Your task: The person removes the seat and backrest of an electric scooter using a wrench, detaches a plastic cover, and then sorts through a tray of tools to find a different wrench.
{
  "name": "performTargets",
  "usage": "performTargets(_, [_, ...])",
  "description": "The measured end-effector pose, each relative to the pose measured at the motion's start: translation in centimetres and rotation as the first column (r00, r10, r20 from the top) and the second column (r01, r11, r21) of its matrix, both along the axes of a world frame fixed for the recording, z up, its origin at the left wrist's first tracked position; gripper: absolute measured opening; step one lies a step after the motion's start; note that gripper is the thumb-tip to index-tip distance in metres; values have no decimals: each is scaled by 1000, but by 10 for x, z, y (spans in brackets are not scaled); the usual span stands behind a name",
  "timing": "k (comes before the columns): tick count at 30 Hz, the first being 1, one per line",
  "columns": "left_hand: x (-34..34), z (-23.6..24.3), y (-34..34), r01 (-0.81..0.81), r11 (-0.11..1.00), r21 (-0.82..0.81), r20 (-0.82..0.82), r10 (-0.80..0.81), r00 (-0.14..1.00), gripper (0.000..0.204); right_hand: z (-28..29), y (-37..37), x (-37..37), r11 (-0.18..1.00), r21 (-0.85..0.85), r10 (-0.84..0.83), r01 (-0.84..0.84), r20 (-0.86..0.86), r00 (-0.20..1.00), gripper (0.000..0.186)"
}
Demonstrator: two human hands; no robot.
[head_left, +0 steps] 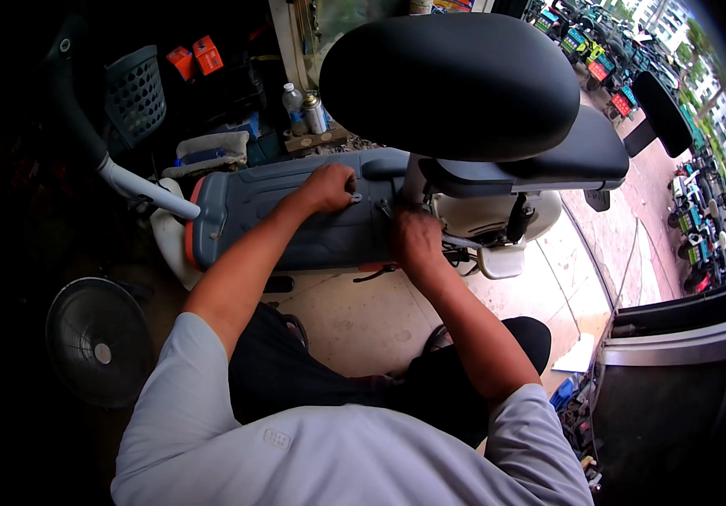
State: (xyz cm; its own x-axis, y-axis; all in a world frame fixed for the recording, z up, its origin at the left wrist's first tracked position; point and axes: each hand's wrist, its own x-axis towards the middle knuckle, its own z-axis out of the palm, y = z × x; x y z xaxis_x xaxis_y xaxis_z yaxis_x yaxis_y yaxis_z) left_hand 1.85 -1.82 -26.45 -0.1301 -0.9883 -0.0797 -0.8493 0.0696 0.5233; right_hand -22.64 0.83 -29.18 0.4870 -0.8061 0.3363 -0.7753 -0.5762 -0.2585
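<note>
An electric scooter stands crosswise before me, its grey footboard running left from the black seat. My left hand is closed over the footboard, its fingers curled down. A small silver metal piece with a rounded end shows at its fingertips; the rest of it is hidden. Just below the seat's front, my right hand is also closed, knuckles up, against the scooter body. Beside its fingers a small dark metal part sticks up. What the right fingers grip is hidden.
A large black padded seat or backrest overhangs the work area. Behind the footboard stand a plastic bottle and a spray can. A round fan is at left, a grey basket farther back. Parked scooters line the street at right.
</note>
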Motion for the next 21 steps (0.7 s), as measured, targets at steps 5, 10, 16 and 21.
performTargets(5, [-6,5,3,7,1000,-19,58,-6,998,30,-23,-10,-6,985,-82,156,-150,78,985,7])
performTargets(10, [-5,9,4,-32,999,20,8,32,999,33,-30,-4,1,988,-63,145,-139,104,984,7])
performTargets(16, [14,-14,-5,-161,935,-316,73,193,978,39,-20,7,8,989,6,149,-150,65,987,28])
performTargets(21, [39,-43,-15,-194,933,-302,124,240,963,40,4,14,19,969,200,147,-143,-5,989,43])
